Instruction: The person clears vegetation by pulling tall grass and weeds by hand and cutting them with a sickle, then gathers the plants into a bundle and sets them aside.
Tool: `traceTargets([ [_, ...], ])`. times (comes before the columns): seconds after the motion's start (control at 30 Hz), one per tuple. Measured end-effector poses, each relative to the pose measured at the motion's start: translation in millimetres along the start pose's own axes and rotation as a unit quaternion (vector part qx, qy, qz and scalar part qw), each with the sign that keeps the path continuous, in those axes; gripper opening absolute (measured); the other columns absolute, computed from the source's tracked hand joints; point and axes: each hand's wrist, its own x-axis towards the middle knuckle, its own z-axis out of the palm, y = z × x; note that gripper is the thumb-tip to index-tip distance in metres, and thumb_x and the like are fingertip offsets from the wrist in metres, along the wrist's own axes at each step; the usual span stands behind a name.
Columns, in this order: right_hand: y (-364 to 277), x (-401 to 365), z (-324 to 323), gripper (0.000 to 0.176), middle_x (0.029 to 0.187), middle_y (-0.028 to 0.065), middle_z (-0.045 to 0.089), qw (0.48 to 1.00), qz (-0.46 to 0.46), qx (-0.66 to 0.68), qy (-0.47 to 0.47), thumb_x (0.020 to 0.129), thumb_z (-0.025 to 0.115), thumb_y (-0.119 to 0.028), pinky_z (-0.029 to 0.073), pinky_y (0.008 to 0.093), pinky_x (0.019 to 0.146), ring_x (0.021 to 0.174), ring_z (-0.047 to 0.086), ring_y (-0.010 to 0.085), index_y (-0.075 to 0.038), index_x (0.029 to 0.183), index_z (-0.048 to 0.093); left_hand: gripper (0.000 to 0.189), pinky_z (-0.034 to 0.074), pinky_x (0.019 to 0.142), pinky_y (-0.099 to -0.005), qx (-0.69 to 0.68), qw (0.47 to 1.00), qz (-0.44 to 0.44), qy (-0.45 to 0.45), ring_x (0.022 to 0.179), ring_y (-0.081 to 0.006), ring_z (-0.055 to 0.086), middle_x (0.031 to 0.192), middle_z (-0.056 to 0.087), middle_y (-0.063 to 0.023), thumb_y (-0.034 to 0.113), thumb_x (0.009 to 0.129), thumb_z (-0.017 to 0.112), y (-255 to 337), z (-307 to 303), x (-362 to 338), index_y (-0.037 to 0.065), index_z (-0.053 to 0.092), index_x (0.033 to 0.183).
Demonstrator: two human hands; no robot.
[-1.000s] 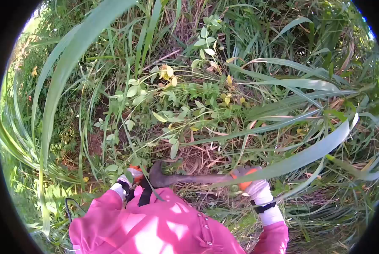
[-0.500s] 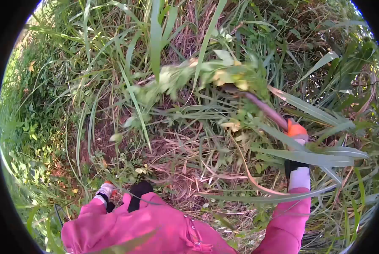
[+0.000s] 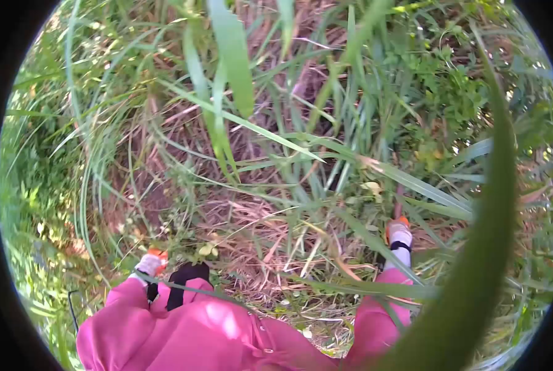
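Note:
My right hand (image 3: 399,232), in a white glove with orange fingers, is closed around a brownish tool handle (image 3: 399,196) at the right. The handle points away from me into the grass, and its far end is hidden by leaves. My left hand (image 3: 152,262), gloved the same way, is low on the left beside a black shoe (image 3: 189,275). Its fingers look curled near thin green stems; whatever they hold cannot be made out. Long green grass blades (image 3: 350,161) lie across the ground between and beyond both hands.
Dry straw and cut stalks (image 3: 258,241) cover the ground ahead of me. Leafy weeds (image 3: 443,80) grow thick at the upper right. One broad, blurred grass blade (image 3: 474,272) hangs close to the camera on the right. Tall grass (image 3: 97,123) stands at the left.
My right hand has come down and left with the tool, which was raised across a blurred bunch of leafy stems. Those stems no longer show above the ground. My left hand stays nearly in place.

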Motion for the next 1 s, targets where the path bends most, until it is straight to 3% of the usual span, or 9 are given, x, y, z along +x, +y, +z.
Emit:
traceTargets([
  [0.03,5.8,8.1,12.4,0.041,0.109,0.0180,0.063,1.000,-0.007,0.004,0.009,0.085,0.061,-0.026,0.049,0.0424,0.088,0.102,0.062,0.0355,-0.006,0.120,0.056,0.005,0.042,0.043,-0.0381,0.243,0.948,0.203,-0.033,0.047,-0.0199,0.053,0.062,0.055,-0.0002,0.013,0.078,0.060,-19.5,2.3,8.6,0.017,0.059,0.081],
  [0.07,22.3,14.9,27.4,0.043,0.105,0.0180,0.064,0.999,-0.020,0.013,0.026,0.084,0.062,-0.028,0.049,0.0422,0.085,0.100,0.062,0.0353,-0.005,0.119,0.057,0.004,0.044,0.046,-0.0385,-0.007,0.993,0.110,0.035,0.050,-0.0202,0.056,0.064,0.058,-0.0036,0.016,0.079,0.058,-35.8,19.3,5.6,0.014,0.060,0.076],
  [0.2,81.9,42.9,73.3,0.048,0.091,0.0180,0.066,0.987,-0.067,0.078,0.123,0.081,0.064,-0.036,0.049,0.0414,0.075,0.089,0.064,0.0347,-0.004,0.115,0.058,0.032,0.046,0.053,-0.0379,0.021,0.983,-0.086,0.162,0.056,-0.0227,0.059,0.067,0.063,-0.0104,0.034,0.084,0.057,37.5,19.9,-38.0,0.002,0.062,0.083],
  [0.3,118.0,80.8,96.3,0.053,0.081,0.0180,0.067,0.939,-0.164,0.159,0.256,0.078,0.066,-0.043,0.050,0.0409,0.067,0.082,0.065,0.0342,-0.003,0.112,0.059,0.037,0.045,0.048,-0.0347,0.134,0.985,-0.048,0.096,0.053,-0.0197,0.059,0.071,0.064,-0.0143,0.033,0.083,0.063,-53.2,10.2,-42.1,-0.003,0.064,0.092],
  [0.37,87.6,0.8,48.8,0.054,0.084,0.0194,0.067,0.960,-0.126,0.106,0.227,0.079,0.066,-0.043,0.050,0.0421,0.069,0.081,0.066,0.0351,-0.005,0.117,0.057,0.037,0.047,0.046,-0.0349,-0.214,0.949,-0.201,0.113,0.051,-0.0215,0.059,0.072,0.066,-0.0137,0.036,0.082,0.065,-137.5,24.1,-37.4,0.000,0.066,0.092],
  [0.43,62.1,-74.8,14.2,0.056,0.086,0.0204,0.068,0.966,-0.115,0.090,0.215,0.080,0.065,-0.043,0.050,0.0432,0.070,0.080,0.066,0.0360,-0.006,0.121,0.055,0.045,0.051,0.053,-0.0371,0.198,0.954,-0.225,0.003,0.058,-0.0245,0.063,0.081,0.069,-0.0095,0.043,0.081,0.064,-183.2,27.7,-38.5,0.004,0.066,0.104],
  [0.63,15.3,-272.3,13.7,0.054,0.088,0.0200,0.067,0.975,-0.124,0.068,0.170,0.081,0.063,-0.044,0.051,0.0485,0.069,0.080,0.064,0.0425,-0.017,0.126,0.053,0.081,0.035,0.106,-0.0448,0.267,0.951,-0.154,-0.017,0.124,-0.0349,0.048,0.132,0.052,-0.0202,0.048,0.077,0.063,18.1,-5.8,-166.2,0.009,0.034,0.143],
  [0.8,22.4,-354.0,139.0,0.052,0.083,0.0201,0.065,0.921,-0.363,0.081,0.118,0.083,0.060,-0.043,0.050,0.0460,0.063,0.071,0.063,0.0392,-0.011,0.124,0.055,0.090,0.011,0.114,-0.0559,0.696,0.695,-0.178,0.028,0.143,-0.0282,0.018,0.155,0.019,-0.0122,0.062,0.081,0.055,82.8,-112.9,-266.2,0.013,0.020,0.148],
  [1.0,39.1,-438.1,257.6,0.053,0.070,0.0188,0.064,0.879,-0.451,0.072,0.139,0.080,0.062,-0.043,0.050,0.0505,0.062,0.065,0.064,0.0373,-0.018,0.126,0.055,0.056,0.040,0.099,-0.0482,0.551,0.672,-0.480,0.123,0.127,-0.0285,0.047,0.138,0.046,-0.0114,0.032,0.085,0.053,24.4,-189.4,-400.7,0.012,0.039,0.136],
])
